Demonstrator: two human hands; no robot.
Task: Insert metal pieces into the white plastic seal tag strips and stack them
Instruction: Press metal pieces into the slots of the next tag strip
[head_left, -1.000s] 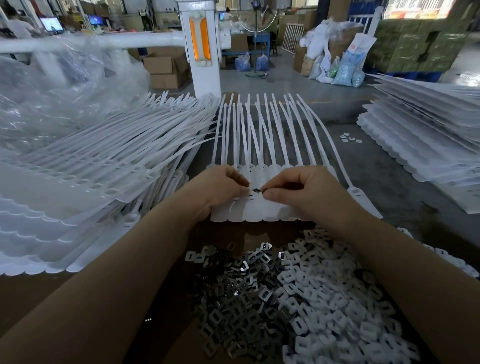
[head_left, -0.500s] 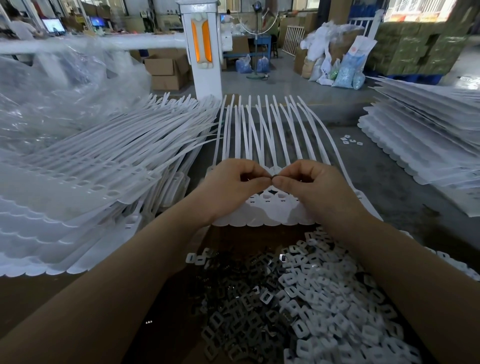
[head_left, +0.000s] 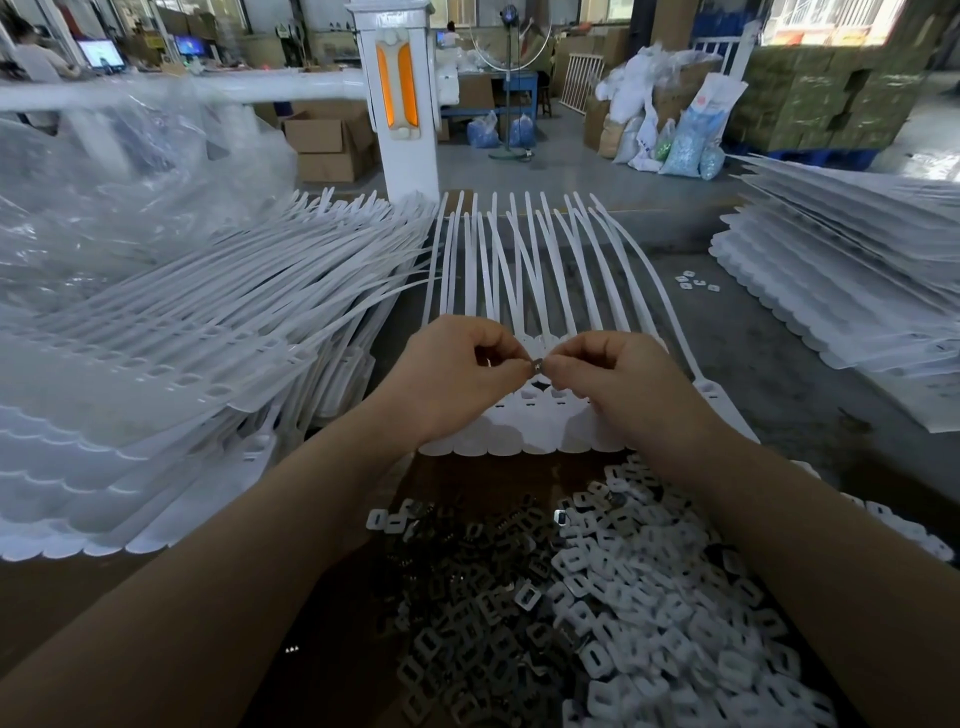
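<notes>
Pinching one small metal piece (head_left: 537, 367) between left hand (head_left: 462, 371) and right hand (head_left: 608, 379), the person risked fumbling it onto the strips (head_left: 524, 421) below.

Evenly lit by soft daylight from windows (head_left: 831, 21) at far right; mild glare on clear plastic sheeting (head_left: 104, 197); wide-angle bending at edges; slightly soft throughout.

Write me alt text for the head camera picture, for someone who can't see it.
Two bare hands, left hand and right hand, pinch a small metal piece together above a sheet of white seal tag strips on a work table. A pile of metal pieces and white plastic pieces lies nearest the camera, with stacks of strips on either side.
</notes>
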